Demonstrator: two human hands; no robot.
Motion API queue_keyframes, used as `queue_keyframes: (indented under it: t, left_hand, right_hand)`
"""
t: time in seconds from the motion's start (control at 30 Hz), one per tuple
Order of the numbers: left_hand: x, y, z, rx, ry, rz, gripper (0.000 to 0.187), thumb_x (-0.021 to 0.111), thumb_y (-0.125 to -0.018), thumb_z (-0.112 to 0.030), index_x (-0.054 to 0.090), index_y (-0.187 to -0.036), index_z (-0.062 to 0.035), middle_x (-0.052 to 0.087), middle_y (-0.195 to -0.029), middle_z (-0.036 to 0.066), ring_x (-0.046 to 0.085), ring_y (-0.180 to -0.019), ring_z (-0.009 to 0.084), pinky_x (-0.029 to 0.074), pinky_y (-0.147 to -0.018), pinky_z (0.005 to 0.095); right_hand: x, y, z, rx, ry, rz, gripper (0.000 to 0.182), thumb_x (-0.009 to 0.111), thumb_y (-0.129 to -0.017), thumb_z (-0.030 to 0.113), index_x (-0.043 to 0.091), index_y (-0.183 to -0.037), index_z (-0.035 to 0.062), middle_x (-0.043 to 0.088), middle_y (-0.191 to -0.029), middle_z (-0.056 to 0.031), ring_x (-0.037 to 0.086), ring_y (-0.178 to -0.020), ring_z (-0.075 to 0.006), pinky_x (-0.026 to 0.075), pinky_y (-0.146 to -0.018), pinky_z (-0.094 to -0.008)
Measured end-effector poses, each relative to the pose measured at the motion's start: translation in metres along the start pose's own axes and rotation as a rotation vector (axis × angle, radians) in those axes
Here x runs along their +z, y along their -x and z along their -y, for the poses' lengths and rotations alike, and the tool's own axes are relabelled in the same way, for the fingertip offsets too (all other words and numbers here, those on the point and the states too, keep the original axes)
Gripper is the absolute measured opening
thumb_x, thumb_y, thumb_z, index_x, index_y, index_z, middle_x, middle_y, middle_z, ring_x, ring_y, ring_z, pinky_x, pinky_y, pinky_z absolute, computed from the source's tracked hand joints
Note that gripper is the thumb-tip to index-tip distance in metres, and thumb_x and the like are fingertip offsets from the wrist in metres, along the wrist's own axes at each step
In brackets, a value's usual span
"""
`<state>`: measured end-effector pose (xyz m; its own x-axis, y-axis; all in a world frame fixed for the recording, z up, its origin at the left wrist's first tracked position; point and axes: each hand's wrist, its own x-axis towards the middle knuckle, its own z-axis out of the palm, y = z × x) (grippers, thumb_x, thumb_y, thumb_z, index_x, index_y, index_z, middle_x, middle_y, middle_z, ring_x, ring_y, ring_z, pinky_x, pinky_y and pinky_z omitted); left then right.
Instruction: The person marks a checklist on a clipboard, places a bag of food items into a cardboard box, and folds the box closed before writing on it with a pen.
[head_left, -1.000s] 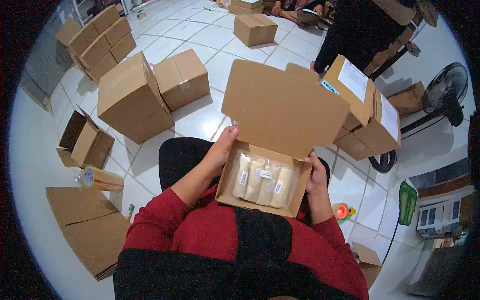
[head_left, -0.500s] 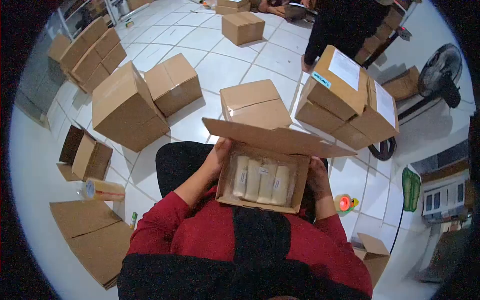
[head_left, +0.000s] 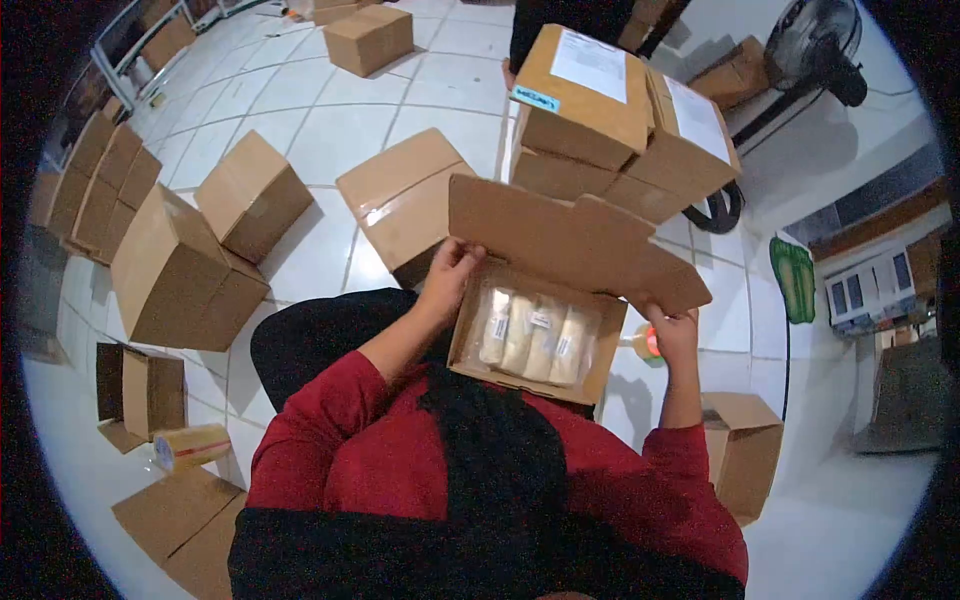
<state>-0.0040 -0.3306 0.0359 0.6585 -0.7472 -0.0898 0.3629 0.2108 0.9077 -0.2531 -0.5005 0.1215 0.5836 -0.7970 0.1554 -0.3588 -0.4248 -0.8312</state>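
An open cardboard box (head_left: 610, 375) rests on my lap, its lid (head_left: 575, 240) raised at the far side. Inside lie several pale, wrapped rolls (head_left: 528, 338) with small white labels, side by side under clear plastic. My left hand (head_left: 450, 275) pinches the box's far left corner, near the lid's base. On the other side, my right hand (head_left: 672, 335) has its fingers closed on the lower right end of the lid.
Closed cartons stand at the left (head_left: 185, 270) and ahead (head_left: 405, 195). Taped boxes with papers (head_left: 585, 95) are at the front right, near a fan (head_left: 815, 45). A tape roll (head_left: 190, 447) and flat cardboard (head_left: 180, 515) lie left. Another person's dark-clothed legs (head_left: 560, 20) show at the top.
My right hand has moved from the box's right side out to the lid's right end. My left hand has shifted slightly up. The lid stands more upright, and the view has turned right.
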Motion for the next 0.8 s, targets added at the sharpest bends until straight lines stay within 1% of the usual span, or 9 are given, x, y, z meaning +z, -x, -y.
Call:
queue_keyframes:
  t: [0.07, 0.2, 0.27, 0.3, 0.4, 0.43, 0.53, 0.73, 0.8]
  left_hand:
    - [-0.004, -0.004, -0.010, -0.008, 0.067, 0.030, 0.028, 0.055, -0.076, -0.011, 0.044, -0.101, -0.0028, 0.050, -0.081, 0.004, 0.047, -0.079, 0.0124, 0.039, -0.072, 0.0271]
    - [-0.015, -0.007, -0.044, 0.121, -0.015, 0.113, 0.030, 0.056, -0.074, -0.006, 0.047, -0.102, -0.0042, 0.051, -0.090, 0.004, 0.049, -0.085, 0.0155, 0.039, -0.076, 0.0287]
    - [-0.019, -0.003, -0.067, 0.161, -0.506, 0.202, 0.019, 0.057, -0.073, -0.006, 0.055, -0.092, -0.0036, 0.054, -0.089, 0.003, 0.050, -0.085, 0.0154, 0.040, -0.077, 0.0290]
    - [-0.011, 0.003, -0.081, 0.240, -0.654, 0.180, 0.012, 0.058, -0.071, -0.007, 0.059, -0.082, -0.0025, 0.056, -0.080, 0.006, 0.054, -0.077, 0.0192, 0.042, -0.071, 0.0303]
    - [0.004, 0.022, -0.096, 0.368, -1.150, 0.185, 0.019, 0.058, -0.069, -0.009, 0.058, -0.088, -0.0042, 0.054, -0.072, 0.011, 0.054, -0.070, 0.0267, 0.044, -0.064, 0.0330]
    - [0.012, 0.032, -0.094, 0.480, -1.195, 0.180, 0.031, 0.057, -0.068, -0.009, 0.054, -0.099, -0.0073, 0.052, -0.074, 0.014, 0.052, -0.070, 0.0324, 0.043, -0.062, 0.0369]
    - [0.025, 0.053, -0.087, 0.441, -1.150, 0.121, 0.041, 0.055, -0.069, -0.008, 0.046, -0.109, -0.0101, 0.052, -0.077, 0.014, 0.052, -0.072, 0.0325, 0.043, -0.063, 0.0380]
    - [0.002, 0.058, -0.072, 0.462, -1.010, 0.342, 0.042, 0.050, -0.072, -0.003, 0.040, -0.113, -0.0058, 0.047, -0.106, 0.016, 0.049, -0.093, 0.0314, 0.041, -0.077, 0.0351]
    - [-0.003, 0.061, -0.075, 0.477, -1.027, 0.409, 0.042, 0.048, -0.073, -0.003, 0.039, -0.113, -0.0050, 0.045, -0.111, 0.016, 0.047, -0.096, 0.0316, 0.040, -0.081, 0.0348]
  right_hand:
    - [0.005, 0.007, -0.011, -0.106, 0.356, 0.008, 0.029, 0.057, -0.070, 0.009, 0.053, -0.098, 0.0038, 0.055, -0.095, -0.0110, 0.051, -0.092, -0.0246, 0.039, -0.078, -0.0318]
    - [0.008, 0.016, 0.015, 0.025, 0.390, 0.124, 0.032, 0.052, -0.073, 0.012, 0.049, -0.105, 0.0056, 0.051, -0.104, -0.0121, 0.045, -0.099, -0.0277, 0.034, -0.084, -0.0336]
    - [0.013, 0.022, 0.022, 0.117, 0.427, 0.159, 0.037, 0.051, -0.074, 0.012, 0.045, -0.110, 0.0066, 0.048, -0.107, -0.0123, 0.045, -0.099, -0.0269, 0.035, -0.082, -0.0336]
    - [0.019, 0.025, 0.016, -0.024, 0.359, 0.111, 0.039, 0.052, -0.073, 0.012, 0.043, -0.110, 0.0047, 0.047, -0.106, -0.0128, 0.045, -0.098, -0.0250, 0.036, -0.082, -0.0325]
    - [0.030, 0.035, 0.013, -0.118, 0.323, 0.031, 0.035, 0.054, -0.072, 0.011, 0.044, -0.105, 0.0018, 0.048, -0.101, -0.0120, 0.046, -0.096, -0.0215, 0.036, -0.081, -0.0298]
    - [0.025, 0.031, 0.032, -0.071, 0.231, 0.160, 0.035, 0.055, -0.072, 0.010, 0.043, -0.104, 0.0005, 0.047, -0.100, -0.0105, 0.046, -0.094, -0.0183, 0.037, -0.080, -0.0282]
    - [0.021, 0.040, 0.036, -0.163, 0.010, 0.209, 0.040, 0.055, -0.071, 0.008, 0.040, -0.107, 0.0005, 0.044, -0.104, -0.0092, 0.047, -0.091, -0.0168, 0.038, -0.077, -0.0265]
    - [-0.012, 0.042, 0.030, -0.112, 0.373, 0.582, 0.047, 0.050, -0.067, -0.002, 0.039, -0.113, 0.0041, 0.039, -0.116, -0.0137, 0.043, -0.100, -0.0253, 0.032, -0.087, -0.0313]
    - [-0.022, 0.042, 0.047, -0.167, 0.295, 0.597, 0.060, 0.043, -0.070, -0.009, 0.027, -0.124, 0.0129, 0.046, -0.100, -0.0164, 0.047, -0.091, -0.0324, 0.038, -0.080, -0.0350]
